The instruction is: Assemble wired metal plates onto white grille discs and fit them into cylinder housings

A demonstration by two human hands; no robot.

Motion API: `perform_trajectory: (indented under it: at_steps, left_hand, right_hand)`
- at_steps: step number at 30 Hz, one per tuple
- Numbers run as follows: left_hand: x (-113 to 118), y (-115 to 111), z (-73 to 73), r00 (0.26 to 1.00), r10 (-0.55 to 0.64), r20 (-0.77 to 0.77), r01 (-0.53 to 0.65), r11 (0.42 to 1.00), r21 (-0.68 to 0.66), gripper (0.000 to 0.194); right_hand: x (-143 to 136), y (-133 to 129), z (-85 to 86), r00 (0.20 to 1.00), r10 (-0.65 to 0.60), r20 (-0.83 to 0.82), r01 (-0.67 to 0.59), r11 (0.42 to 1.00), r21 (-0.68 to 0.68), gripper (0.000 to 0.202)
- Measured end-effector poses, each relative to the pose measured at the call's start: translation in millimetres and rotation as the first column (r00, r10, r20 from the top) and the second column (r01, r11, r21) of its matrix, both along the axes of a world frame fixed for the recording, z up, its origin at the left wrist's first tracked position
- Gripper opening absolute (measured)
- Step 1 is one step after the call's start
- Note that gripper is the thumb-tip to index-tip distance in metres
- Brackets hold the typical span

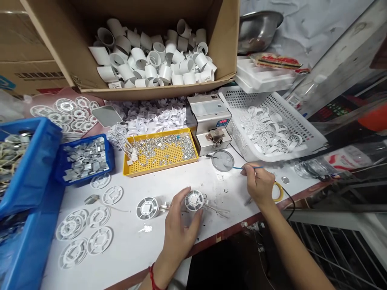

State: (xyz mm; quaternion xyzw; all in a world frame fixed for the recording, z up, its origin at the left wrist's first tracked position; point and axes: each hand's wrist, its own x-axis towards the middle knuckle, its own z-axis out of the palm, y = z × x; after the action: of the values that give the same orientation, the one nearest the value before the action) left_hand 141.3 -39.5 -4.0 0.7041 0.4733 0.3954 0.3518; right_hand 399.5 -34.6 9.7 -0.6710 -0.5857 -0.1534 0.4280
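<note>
My left hand (181, 229) curls its thumb and fingers around a small round white part (194, 200) with a square centre and wires trailing right. Pinched in my right hand (259, 183) is a thin blue stick (238, 168), its left end at the rim of a shallow round clear dish (222, 161). A second round white part (147, 208), with wires, sits on the table left of my left hand. White spoked discs (99, 240) lie further left, several of them overlapping.
A yellow tray (160, 167) of small metal pieces lies beside a metal machine (211, 117) with a red display. Behind stands a cardboard box (157, 92) of white cylinders. Blue bins (51, 161) are at left, a white basket (272, 157) at right, yellow tape (279, 191) beside my right hand.
</note>
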Motion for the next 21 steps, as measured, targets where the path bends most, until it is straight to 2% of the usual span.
perform_trajectory:
  at_steps: [3, 6, 9, 13, 17, 21]
  left_hand:
    - [-1.8, 0.1, -1.0, 0.995, -0.008, -0.101, 0.019, 0.993, 0.113, 0.044]
    - [-1.2, 1.0, -2.6, 0.993, 0.012, -0.116, 0.004, 0.99, 0.139, 0.047]
    - [-0.5, 0.3, -6.1, 0.995, 0.023, -0.098, -0.012, 0.994, 0.111, 0.052]
    - [-0.5, -0.9, -11.1, 0.996, 0.039, -0.075, -0.034, 0.998, 0.058, 0.055]
    - [0.0, -1.9, -13.5, 0.996, 0.036, -0.078, -0.031, 0.997, 0.065, 0.054]
    - [1.6, -4.2, -13.8, 0.995, 0.051, -0.083, -0.044, 0.995, 0.088, 0.055]
  right_hand:
    - [-3.3, -2.5, -2.1, 0.986, -0.04, -0.163, 0.041, 0.999, 0.008, 0.031]
    - [-7.0, -0.6, -5.7, 0.94, -0.099, -0.326, 0.121, 0.991, 0.049, 0.033]
    - [-7.6, 4.8, -11.1, 0.962, -0.097, -0.255, 0.126, 0.986, 0.104, 0.034]
    - [-8.9, 8.3, -15.5, 0.996, 0.009, -0.089, -0.003, 0.998, 0.069, 0.033]
    - [-12.6, 4.9, -14.4, 0.995, 0.082, -0.053, -0.08, 0.996, 0.034, 0.033]
    - [-15.6, -3.0, -6.6, 0.995, 0.045, -0.089, -0.038, 0.996, 0.075, 0.034]
